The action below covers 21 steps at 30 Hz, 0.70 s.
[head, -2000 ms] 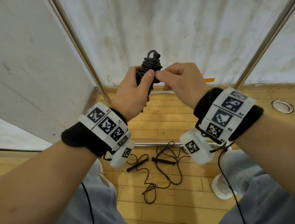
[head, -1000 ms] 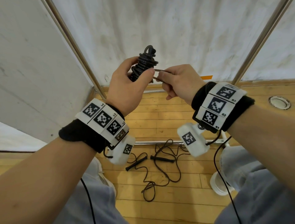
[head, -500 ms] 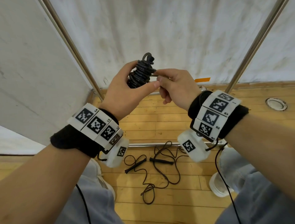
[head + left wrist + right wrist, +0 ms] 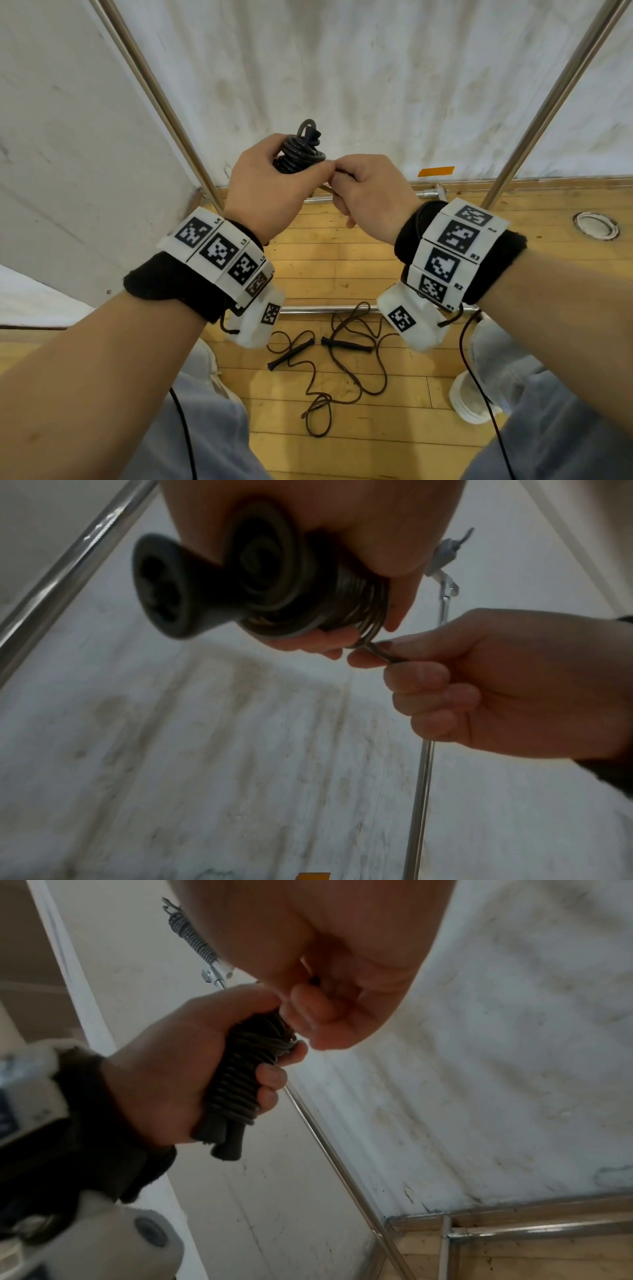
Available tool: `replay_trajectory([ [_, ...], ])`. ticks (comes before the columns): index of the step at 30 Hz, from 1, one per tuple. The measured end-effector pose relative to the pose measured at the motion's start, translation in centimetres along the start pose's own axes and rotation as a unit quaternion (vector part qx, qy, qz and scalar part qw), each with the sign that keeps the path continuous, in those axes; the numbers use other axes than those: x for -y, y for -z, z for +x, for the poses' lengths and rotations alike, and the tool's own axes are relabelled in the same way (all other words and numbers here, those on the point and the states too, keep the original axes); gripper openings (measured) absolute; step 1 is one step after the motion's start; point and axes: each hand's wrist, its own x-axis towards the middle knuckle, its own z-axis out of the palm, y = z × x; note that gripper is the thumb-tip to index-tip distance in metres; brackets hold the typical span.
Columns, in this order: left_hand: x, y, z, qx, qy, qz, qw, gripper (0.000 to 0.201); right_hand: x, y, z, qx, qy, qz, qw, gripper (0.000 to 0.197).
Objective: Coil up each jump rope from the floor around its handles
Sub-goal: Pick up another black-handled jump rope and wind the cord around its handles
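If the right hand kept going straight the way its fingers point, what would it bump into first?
Likely the black jump rope coiled around its handles, gripped in the left hand. The right hand pinches its loose end, its fingers almost touching the coil.

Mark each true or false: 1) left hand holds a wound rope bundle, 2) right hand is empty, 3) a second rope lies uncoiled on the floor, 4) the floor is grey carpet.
1) True: the left hand grips the coiled jump rope.
2) False: the right hand pinches the rope's loose end beside the coil.
3) True: the second jump rope lies loose on the floor, both handles apart.
4) False: the floor is wooden boards.
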Motion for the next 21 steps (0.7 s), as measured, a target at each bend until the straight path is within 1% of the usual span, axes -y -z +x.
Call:
replay_trajectory([
  [3, 0.3, 0.1, 0.4, -0.016, 0.013, -0.009, 1.000, 0.012, 0.1, 0.0, 0.0, -0.001, 0.015, -0.008, 1.000, 0.028],
  [7, 0.9, 0.2, 0.5, -0.007, 0.025, -0.023, 0.999, 0.007, 0.0, 0.1, -0.1, -0.004, 0.009, -0.007, 1.000, 0.029],
  [13, 1.5, 0.1, 0.6, 0.007, 0.040, -0.021, 0.999, 0.014, 0.4, -0.3, -0.9, -0.008, 0.007, -0.018, 1.000, 0.033],
  [16, 1.6, 0.0, 0.6, 0.002, 0.023, -0.024, 0.999, 0.011, 0.4, -0.1, -0.8, -0.016, 0.000, -0.010, 1.000, 0.032],
  [18, 1.7, -0.2, 0.4, 0.016, 0.015, -0.029, 0.999, 0.010, 0.2, 0.4, -0.6, -0.019, -0.010, -0.001, 1.000, 0.028],
  [21, 1.8, -0.2, 0.2, 0.068, 0.026, -0.041, 0.997, 0.017, 0.0, 1.2, -0.2, -0.023, -0.033, 0.050, 0.998, 0.023],
])
